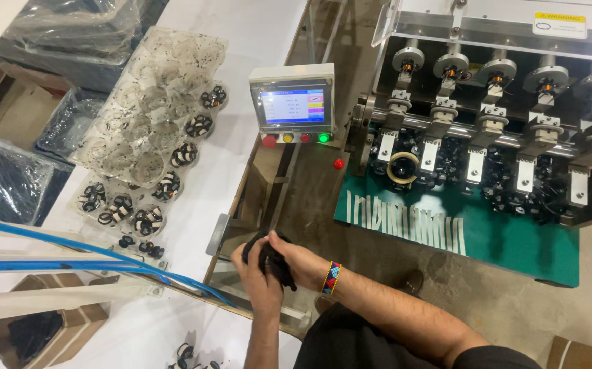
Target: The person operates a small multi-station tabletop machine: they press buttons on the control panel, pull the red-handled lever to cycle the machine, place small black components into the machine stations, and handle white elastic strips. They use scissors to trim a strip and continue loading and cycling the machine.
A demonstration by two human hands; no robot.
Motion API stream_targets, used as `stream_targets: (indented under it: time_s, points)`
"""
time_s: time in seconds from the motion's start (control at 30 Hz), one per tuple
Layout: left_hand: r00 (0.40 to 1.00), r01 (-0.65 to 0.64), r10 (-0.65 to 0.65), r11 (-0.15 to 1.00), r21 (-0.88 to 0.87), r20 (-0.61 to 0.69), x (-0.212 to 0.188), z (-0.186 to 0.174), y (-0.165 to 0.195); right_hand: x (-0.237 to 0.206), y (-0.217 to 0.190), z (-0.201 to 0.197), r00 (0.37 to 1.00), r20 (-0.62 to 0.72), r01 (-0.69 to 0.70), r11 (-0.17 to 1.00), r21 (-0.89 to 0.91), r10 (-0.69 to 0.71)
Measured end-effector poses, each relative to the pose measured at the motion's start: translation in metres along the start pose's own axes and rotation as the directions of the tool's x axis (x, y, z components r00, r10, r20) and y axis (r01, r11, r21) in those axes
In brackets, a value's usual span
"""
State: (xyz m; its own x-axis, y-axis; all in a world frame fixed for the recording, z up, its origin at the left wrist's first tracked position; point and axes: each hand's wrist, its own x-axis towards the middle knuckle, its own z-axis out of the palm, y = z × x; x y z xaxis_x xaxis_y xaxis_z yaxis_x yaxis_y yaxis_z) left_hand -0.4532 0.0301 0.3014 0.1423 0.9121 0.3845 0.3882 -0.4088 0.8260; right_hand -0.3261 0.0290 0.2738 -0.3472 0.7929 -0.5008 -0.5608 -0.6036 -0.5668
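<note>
Hands: I see my left hand (260, 283) and right hand (294, 263) pressed together low in the view, both clenched around one black cloth (273, 261).
Cloth: bunched between my two palms; a dark fold hangs out under the right hand's fingers, and I cannot tell its full shape.
Wrist: a beaded wristband (331, 277) in several colours sits on my right forearm, just behind the hand.
Left of the grip: a white table (207, 171) carries a clear plastic tray (147, 109) with round pockets; black-and-white wound coils (167, 185) fill the pockets along its near edge, and a few loose ones lie beside it.
Near left: blue tubes (70, 253) run slantwise over the table, ending close to my left forearm.
Ahead of the grip: a control panel (293, 104) with a lit screen stands well apart, with red, yellow and green buttons below the screen.
Right: a winding machine (501, 116) with a row of spindles stands on a green mat (487, 239); white strips (405, 220) lie along the mat's near edge.
Between: bare concrete floor (378, 253) separates my hands from the machine.
</note>
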Motion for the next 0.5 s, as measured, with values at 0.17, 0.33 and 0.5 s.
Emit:
stream_targets:
  time_s: [0.17, 0.33, 0.5]
  points:
    - [0.978, 0.001, -0.026, 0.993, -0.122, -0.206, 0.0, 0.003, -0.005, 0.014, 0.031, -0.005, 0.984, 0.104, 0.161, 0.974, -0.162, -0.145]
    - [0.939, 0.199, -0.234, 0.968, -0.156, -0.251, 0.004, 0.004, -0.002, 0.02, 0.036, 0.001, 0.965, -0.009, 0.246, 0.92, -0.304, -0.261]
    - [0.834, 0.422, -0.519, 0.818, -0.39, -0.187, 0.007, 0.013, -0.005, 0.009, 0.019, 0.011, 0.934, -0.17, 0.226, 0.887, -0.404, -0.315]
